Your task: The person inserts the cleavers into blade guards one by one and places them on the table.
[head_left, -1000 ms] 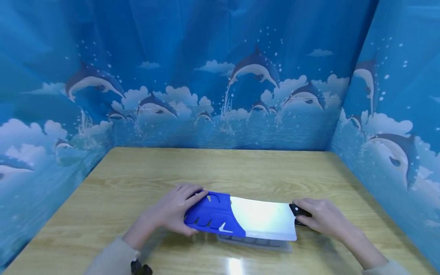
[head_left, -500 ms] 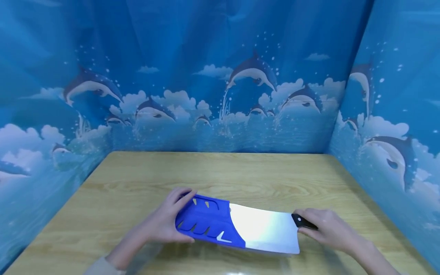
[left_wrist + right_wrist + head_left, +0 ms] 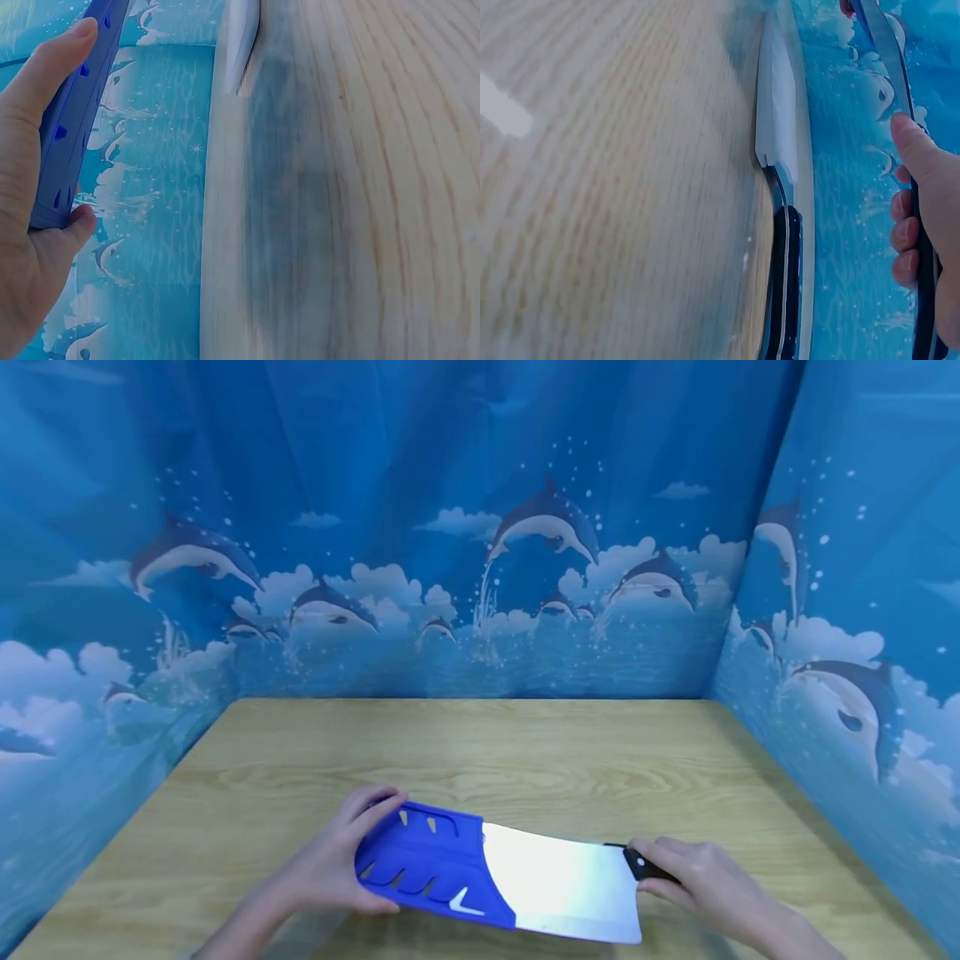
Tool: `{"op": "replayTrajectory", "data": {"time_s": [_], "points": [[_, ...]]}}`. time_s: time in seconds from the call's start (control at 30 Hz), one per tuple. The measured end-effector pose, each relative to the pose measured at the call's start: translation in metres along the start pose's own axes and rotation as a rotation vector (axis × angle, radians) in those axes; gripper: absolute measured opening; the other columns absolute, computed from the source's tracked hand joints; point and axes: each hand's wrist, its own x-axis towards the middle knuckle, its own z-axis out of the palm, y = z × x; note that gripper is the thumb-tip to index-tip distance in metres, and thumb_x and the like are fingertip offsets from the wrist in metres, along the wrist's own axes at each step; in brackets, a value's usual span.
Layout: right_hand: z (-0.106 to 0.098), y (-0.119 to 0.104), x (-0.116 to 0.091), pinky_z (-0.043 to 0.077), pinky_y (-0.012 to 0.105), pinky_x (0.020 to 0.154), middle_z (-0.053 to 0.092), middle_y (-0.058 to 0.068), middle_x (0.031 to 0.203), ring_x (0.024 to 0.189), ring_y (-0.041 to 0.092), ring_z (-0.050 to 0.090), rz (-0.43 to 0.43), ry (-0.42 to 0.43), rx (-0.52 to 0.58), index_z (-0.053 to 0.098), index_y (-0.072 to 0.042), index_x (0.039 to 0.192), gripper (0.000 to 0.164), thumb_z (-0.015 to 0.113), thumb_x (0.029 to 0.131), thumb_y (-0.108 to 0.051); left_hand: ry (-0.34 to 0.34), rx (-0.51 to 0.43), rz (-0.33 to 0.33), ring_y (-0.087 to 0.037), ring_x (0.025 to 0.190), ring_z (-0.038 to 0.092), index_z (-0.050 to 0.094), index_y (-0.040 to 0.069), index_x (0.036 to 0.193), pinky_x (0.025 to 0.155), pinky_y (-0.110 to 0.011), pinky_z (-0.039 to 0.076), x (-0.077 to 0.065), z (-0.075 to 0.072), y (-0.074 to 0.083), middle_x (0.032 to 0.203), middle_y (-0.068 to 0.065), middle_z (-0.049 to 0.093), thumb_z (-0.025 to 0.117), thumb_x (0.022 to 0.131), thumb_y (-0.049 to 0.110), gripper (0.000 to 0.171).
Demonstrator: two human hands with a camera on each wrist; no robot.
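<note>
A cleaver with a broad bright blade [image 3: 562, 881] and a black handle [image 3: 639, 865] is held above the table. Its far-left part sits inside a blue blade guard [image 3: 431, 864] with slots. My left hand [image 3: 341, 856] grips the guard's left end, thumb on the lower edge and fingers over the upper. With curled fingers my right hand [image 3: 697, 881] holds the handle. In the right wrist view, a second knife lies on the table, its blade in a pale guard [image 3: 776, 105] and its black handle [image 3: 784, 277] toward the camera. The cleaver mostly hides it in the head view.
The wooden table [image 3: 480, 760] reaches back to a blue curtain [image 3: 450, 527] printed with dolphins. More of that curtain [image 3: 870, 610] runs along the right side, and the left side is screened likewise.
Both hands have brought the cleaver and its guard closer to me and slightly left. The pale guard, earlier seen below the blade in the head view, is now covered.
</note>
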Motion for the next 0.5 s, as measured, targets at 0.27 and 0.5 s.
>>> {"op": "replayTrajectory", "data": {"time_s": [0.27, 0.5], "points": [[-0.003, -0.009, 0.0, 0.046, 0.008, 0.059, 0.068, 0.003, 0.091, 0.077, 0.009, 0.065, 0.011, -0.037, -0.005, 0.064, -0.003, 0.109, 0.036, 0.073, 0.078, -0.018, 0.008, -0.007, 0.01, -0.022, 0.118, 0.038, 0.043, 0.017, 0.138, 0.086, -0.04, 0.045, -0.004, -0.003, 0.002, 0.132, -0.006, 0.04, 0.082, 0.053, 0.056, 0.102], [-0.011, -0.015, 0.003, 0.048, 0.012, 0.058, 0.068, 0.003, 0.093, 0.079, 0.008, 0.064, 0.068, -0.106, 0.004, 0.063, 0.0, 0.111, 0.037, 0.068, 0.083, -0.022, -0.025, -0.016, -0.016, -0.023, 0.118, 0.04, 0.044, 0.018, 0.138, 0.085, -0.042, 0.046, -0.002, 0.0, 0.007, 0.133, -0.004, 0.04, 0.082, 0.054, 0.057, 0.1]]}}
